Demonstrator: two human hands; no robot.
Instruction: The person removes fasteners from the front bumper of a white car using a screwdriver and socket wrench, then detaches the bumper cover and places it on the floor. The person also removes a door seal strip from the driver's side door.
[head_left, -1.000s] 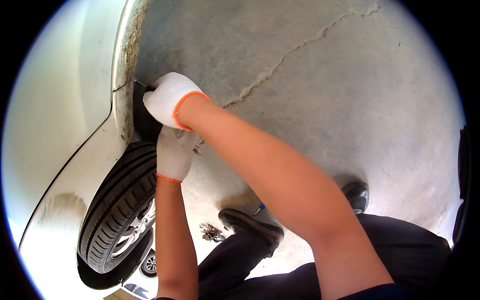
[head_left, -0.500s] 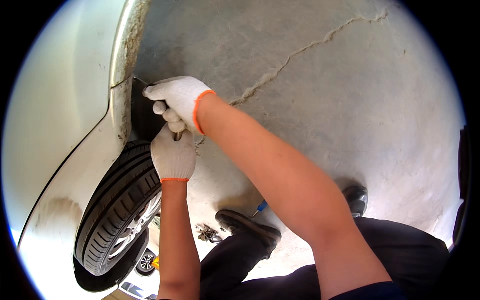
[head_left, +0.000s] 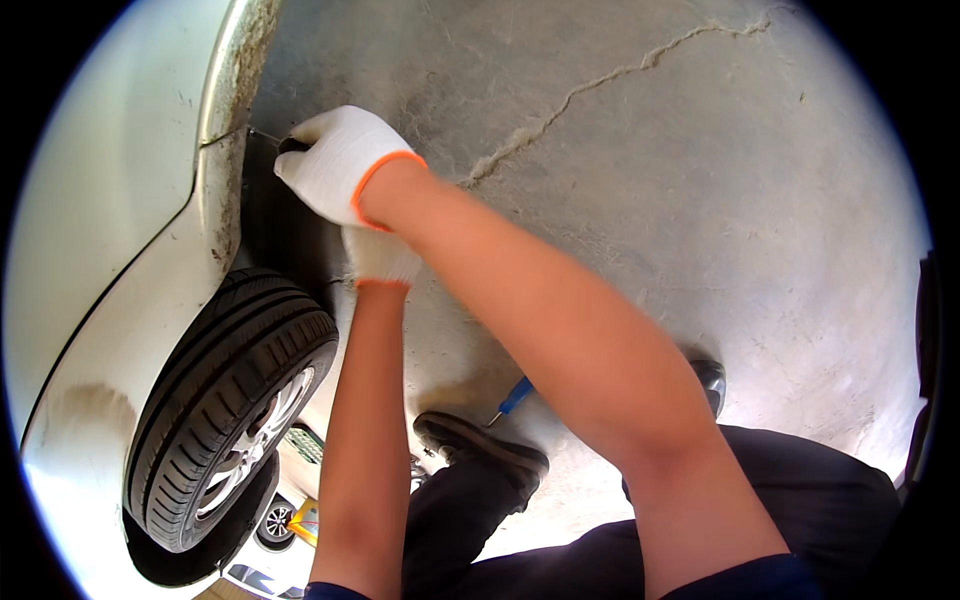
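Dark-handled tool [head_left: 291, 146] stays pinched in the right hand [head_left: 347, 160], which I see has rolled over, suggesting a turning stroke, while the hidden left hand's [head_left: 382, 258] fingers I cannot tell.

Right hand [head_left: 345, 165], white-gloved, is held well forward, left of the body – fingers curled inward. Right forearm [head_left: 530, 290] is slanted up from lower right, elbow slightly bent. Left hand [head_left: 380, 258], also gloved, is mostly covered by the right – finger pose hidden. Left forearm [head_left: 365, 400] is extended nearly straight ahead.
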